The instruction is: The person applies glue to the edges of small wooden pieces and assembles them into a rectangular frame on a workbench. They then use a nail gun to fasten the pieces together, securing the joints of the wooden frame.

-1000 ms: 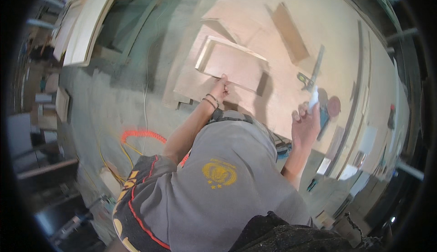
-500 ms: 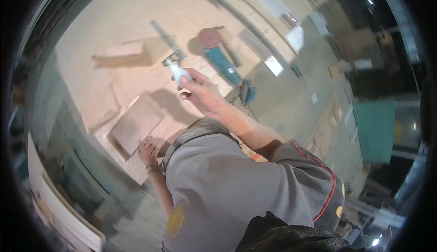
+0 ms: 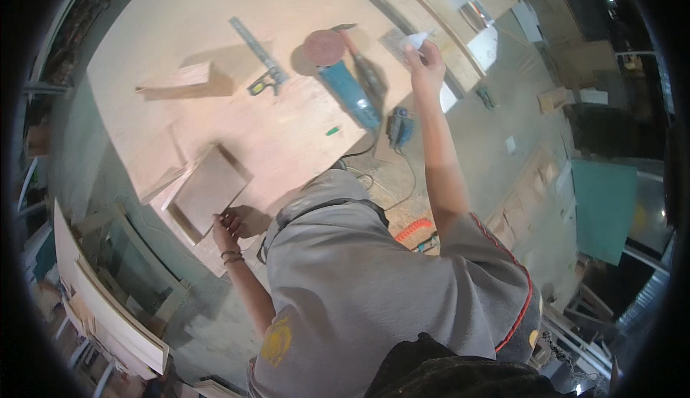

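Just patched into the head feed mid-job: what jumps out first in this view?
The person's right hand is stretched far out over the big plywood sheet, pinching a small white piece. Just left of it lies a blue angle grinder with a reddish sanding disc. The left hand rests at the edge of a shallow wooden box near the sheet's lower corner.

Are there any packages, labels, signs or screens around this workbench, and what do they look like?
No screens or signs show.
Small white paper-like piece: pinched in the right hand, raised above the bench's far edge.
Round yellow emblem: on the grey shirt, lower middle.
Left hand: rests by a flat wooden box, no label visible.
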Motion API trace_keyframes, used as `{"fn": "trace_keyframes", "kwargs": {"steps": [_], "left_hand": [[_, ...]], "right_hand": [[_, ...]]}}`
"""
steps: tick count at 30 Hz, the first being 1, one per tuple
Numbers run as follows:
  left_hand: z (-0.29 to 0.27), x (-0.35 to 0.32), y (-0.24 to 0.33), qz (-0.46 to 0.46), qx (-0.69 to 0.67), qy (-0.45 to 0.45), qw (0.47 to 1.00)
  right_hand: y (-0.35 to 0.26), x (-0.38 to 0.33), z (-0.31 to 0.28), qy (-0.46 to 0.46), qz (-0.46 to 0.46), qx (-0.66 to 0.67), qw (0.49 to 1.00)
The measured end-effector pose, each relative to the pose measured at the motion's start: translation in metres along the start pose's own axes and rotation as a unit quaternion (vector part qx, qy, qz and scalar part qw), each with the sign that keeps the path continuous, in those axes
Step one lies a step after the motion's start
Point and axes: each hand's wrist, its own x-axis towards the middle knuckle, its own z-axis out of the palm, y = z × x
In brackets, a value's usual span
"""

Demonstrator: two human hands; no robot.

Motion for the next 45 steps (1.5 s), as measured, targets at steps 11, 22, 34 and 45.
{"fn": "trace_keyframes", "kwargs": {"steps": [11, 22, 34, 45], "left_hand": [[0.033, 0.013, -0.015, -0.003, -0.01, 0.022, 1.0], [0.078, -0.039, -0.061, 0.06, -0.073, 0.183, 0.979], [0.104, -0.033, -0.062, 0.167, 0.099, 0.132, 0.972], [0.102, -0.032, -0.057, 0.188, 0.19, 0.192, 0.944]], "right_hand": [[0.177, 0.181, -0.136, 0.022, -0.064, -0.455, 0.888], [0.076, 0.035, -0.049, -0.063, -0.252, -0.292, 0.92], [0.078, -0.082, 0.049, -0.647, -0.272, -0.313, 0.64], [0.029, 0.038, -0.025, -0.142, -0.115, -0.251, 0.951]]}}
